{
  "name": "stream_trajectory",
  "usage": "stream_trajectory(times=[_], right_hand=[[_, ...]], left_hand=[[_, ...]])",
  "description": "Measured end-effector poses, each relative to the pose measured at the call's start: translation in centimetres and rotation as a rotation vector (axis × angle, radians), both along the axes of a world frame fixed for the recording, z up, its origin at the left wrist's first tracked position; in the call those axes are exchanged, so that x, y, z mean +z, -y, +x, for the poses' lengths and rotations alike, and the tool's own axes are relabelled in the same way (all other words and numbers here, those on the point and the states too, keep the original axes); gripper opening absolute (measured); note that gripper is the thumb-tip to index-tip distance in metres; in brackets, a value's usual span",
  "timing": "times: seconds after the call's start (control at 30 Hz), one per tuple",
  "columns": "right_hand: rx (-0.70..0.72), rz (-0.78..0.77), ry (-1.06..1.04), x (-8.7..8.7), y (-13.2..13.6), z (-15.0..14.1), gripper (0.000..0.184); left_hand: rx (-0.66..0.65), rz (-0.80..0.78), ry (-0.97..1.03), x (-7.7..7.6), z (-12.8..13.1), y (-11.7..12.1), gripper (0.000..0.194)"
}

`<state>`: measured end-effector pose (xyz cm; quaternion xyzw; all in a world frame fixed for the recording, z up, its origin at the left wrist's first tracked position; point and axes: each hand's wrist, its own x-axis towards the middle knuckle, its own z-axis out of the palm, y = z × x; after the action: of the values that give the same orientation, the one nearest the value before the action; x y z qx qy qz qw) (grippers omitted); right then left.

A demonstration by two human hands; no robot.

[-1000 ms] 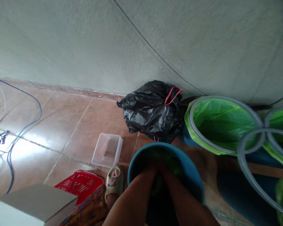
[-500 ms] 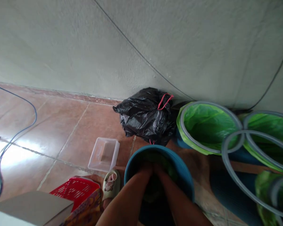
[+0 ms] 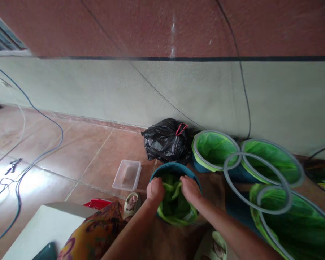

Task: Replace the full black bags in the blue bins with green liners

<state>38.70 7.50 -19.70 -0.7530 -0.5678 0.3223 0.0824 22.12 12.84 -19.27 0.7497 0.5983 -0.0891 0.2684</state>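
Note:
A blue bin (image 3: 174, 166) stands on the floor in front of me, with a green plastic bag (image 3: 176, 207) inside it. The bag's near edge folds over the bin's near rim. At the left side of the rim, my left hand (image 3: 156, 189) is closed on the bag's edge. My right hand (image 3: 190, 187) grips the bag at the right side, and a strip of green plastic stretches between both hands. A loose grey ring (image 3: 230, 186) lies across the neighbouring bins at the right.
Three blue bins with green liners and grey rims, one of them by the wall (image 3: 216, 150), stand at the right. A tied black bag (image 3: 166, 141) sits behind my bin. A clear plastic container (image 3: 127, 176), a white box (image 3: 47, 225) and cables (image 3: 51, 119) are at the left.
Both hands have come up from deep inside the bin to its rim, drawing the green bag's edge up with them. The view has tilted upward, showing more wall.

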Motion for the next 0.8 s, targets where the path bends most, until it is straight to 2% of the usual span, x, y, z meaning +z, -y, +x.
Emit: stream_trajectory(times=[0.1,0.2,0.33,0.43,0.5,0.57,0.63,0.67,0.7,0.8], right_hand=[[-0.026,0.005,0.143,1.7,1.1,2.9,0.027],[-0.131,0.005,0.153,2.1,2.4,6.1,0.02],[-0.257,0.011,0.085,0.7,4.7,9.4,0.021],[-0.293,-0.028,0.044,-0.5,6.3,10.4,0.023],[-0.232,-0.054,0.065,-0.4,6.9,10.5,0.025],[-0.15,-0.04,0.163,0.6,7.0,10.1,0.05],[-0.06,0.044,0.296,2.3,6.7,9.2,0.07],[0.0,0.109,0.341,3.3,6.3,8.6,0.07],[0.081,0.174,0.339,4.1,5.9,7.8,0.063],[0.325,0.226,0.196,5.1,4.5,5.3,0.03]], left_hand=[[0.146,0.058,0.023,1.8,-1.9,0.0,0.031],[0.299,0.08,0.02,2.2,-3.9,-0.2,0.031],[0.412,0.096,-0.012,1.5,-5.9,-1.2,0.032],[0.429,0.037,-0.043,1.5,-6.5,-2.0,0.033],[0.384,0.006,-0.08,2.1,-6.3,-2.2,0.039],[0.302,0.077,-0.117,3.0,-5.6,-1.9,0.054],[0.18,0.226,-0.122,4.0,-4.5,-1.1,0.067],[0.089,0.284,-0.097,4.4,-3.8,-0.6,0.068],[-0.02,0.314,-0.052,4.7,-3.1,0.0,0.067],[-0.387,0.275,0.129,4.6,-0.9,1.5,0.056]])
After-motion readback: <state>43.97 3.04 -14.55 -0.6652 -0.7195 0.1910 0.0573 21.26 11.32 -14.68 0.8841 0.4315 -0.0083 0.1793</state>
